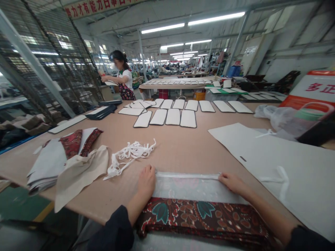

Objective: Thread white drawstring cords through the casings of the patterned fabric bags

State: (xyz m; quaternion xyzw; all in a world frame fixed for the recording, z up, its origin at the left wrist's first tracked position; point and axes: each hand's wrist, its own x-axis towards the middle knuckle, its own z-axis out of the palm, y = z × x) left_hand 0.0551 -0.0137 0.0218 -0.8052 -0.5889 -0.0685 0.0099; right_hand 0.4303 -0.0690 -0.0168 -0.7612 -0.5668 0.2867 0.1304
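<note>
A white fabric strip (187,175) stretches along the far edge of a pale fabric piece (193,188) on the table. My left hand (147,181) is closed at the strip's left end, its fingertips partly turned away. At the opposite end, my right hand (232,182) pinches the strip between thumb and fingers. Nearer my body, a folded stack of dark floral fabric (204,214) with teal and red flowers lies between my forearms. Left of my left hand is a tangled heap of white strips (131,155).
White dark-edged panels (172,116) lie in rows across the table (178,148). Pale and red fabric pieces (49,162) are stacked at left, a large white sheet (288,164) at right. Behind it are plastic bags (277,116). Another person (127,80) stands beyond the table.
</note>
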